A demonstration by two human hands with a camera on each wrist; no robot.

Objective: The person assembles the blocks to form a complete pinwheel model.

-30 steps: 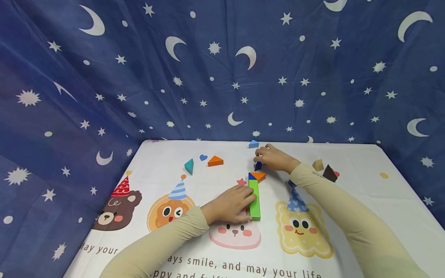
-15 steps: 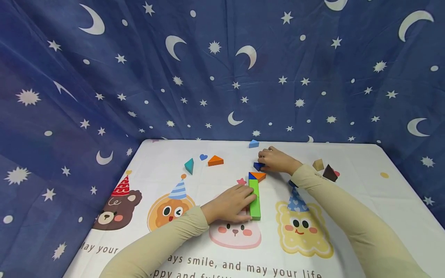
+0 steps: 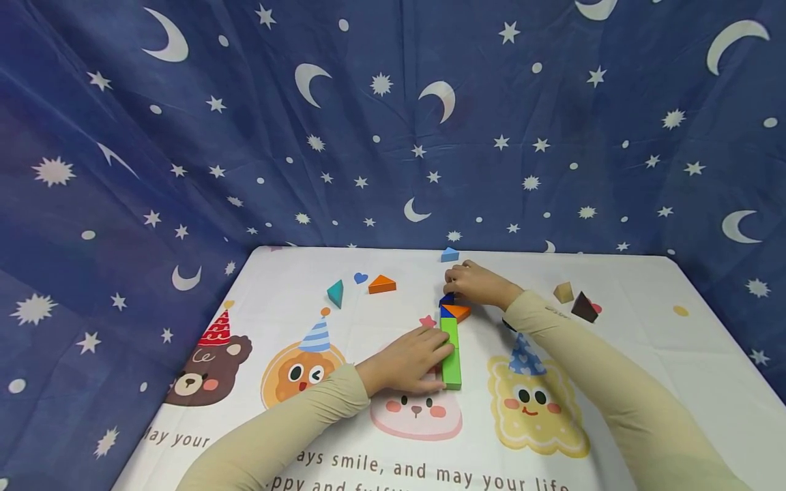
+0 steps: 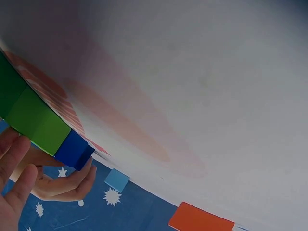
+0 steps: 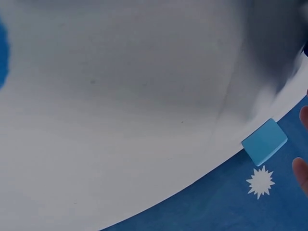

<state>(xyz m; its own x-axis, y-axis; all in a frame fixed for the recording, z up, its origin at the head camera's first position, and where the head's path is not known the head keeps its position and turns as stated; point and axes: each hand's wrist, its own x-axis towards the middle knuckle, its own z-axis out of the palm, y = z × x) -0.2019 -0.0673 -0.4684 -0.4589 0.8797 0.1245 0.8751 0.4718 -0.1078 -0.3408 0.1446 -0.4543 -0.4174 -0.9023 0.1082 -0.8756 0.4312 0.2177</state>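
Note:
A column of light green blocks (image 3: 451, 361) lies on the printed cloth, with a blue triangular block (image 3: 445, 312) and an orange triangular block (image 3: 457, 313) against its far end. My left hand (image 3: 406, 361) rests along the column's left side, fingers extended and touching it. At the far end, my right hand (image 3: 479, 283) pinches a dark blue triangular block (image 3: 447, 299) close to the blue one. In the left wrist view this dark blue block (image 4: 84, 159) sits at the row's tip; whether they touch is unclear. Only fingertips (image 5: 301, 174) of my right hand show in the right wrist view.
Behind the right hand lies a light blue triangular block (image 3: 449, 254). Teal (image 3: 335, 294) and orange (image 3: 382, 284) blocks lie far left. To the right are a tan block (image 3: 563, 292) and a dark brown block (image 3: 585, 307). A starry curtain (image 3: 393, 123) borders the table.
The dark blue block, first upright under my right hand, was turned, then carried slightly left and nearer to the blue and orange triangles. My left hand has stayed on the green blocks.

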